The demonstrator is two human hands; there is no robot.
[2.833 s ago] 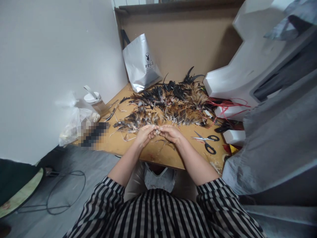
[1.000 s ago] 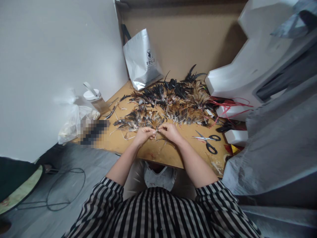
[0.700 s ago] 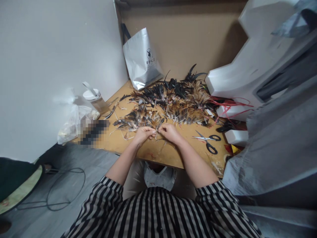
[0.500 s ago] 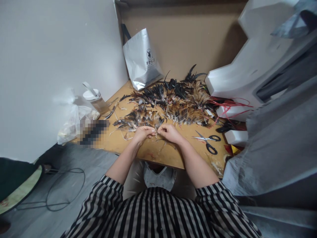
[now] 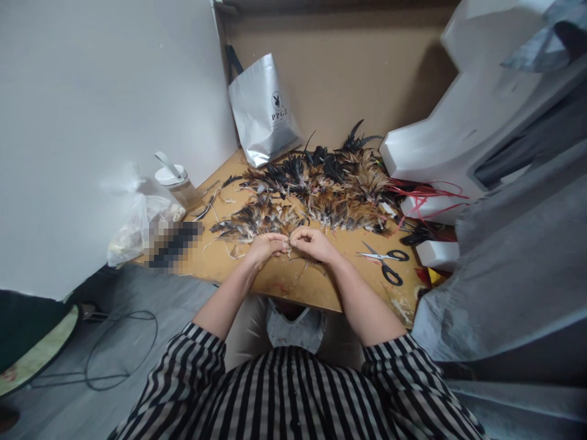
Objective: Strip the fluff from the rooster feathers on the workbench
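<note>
Over the front of the wooden table, my left hand (image 5: 268, 246) and my right hand (image 5: 314, 244) meet with fingertips almost touching. Both are closed in a pinch on a small feather piece; its pale lower end shows just under the fingertips, and the fingers cover most of it. Just beyond the hands lies a brown and black feather bunch (image 5: 259, 219). Behind it spreads a larger pile of feathers (image 5: 346, 208), with dark plumes at the back. Scissors (image 5: 387, 261) with black handles lie partly open to the right of my right hand.
A silver bag (image 5: 263, 113) stands at the back of the table (image 5: 266, 284). To the left are a lidded cup (image 5: 177, 183) and a clear plastic bag (image 5: 137, 229). Red strings (image 5: 419, 198) and white foam blocks (image 5: 438, 255) sit at the right, beside a grey cloth (image 5: 513, 263).
My right hand has shifted slightly left and up, closer to the left fingertips. The left hand stays nearly in place, still pinching. The scissors and feather piles have not moved.
</note>
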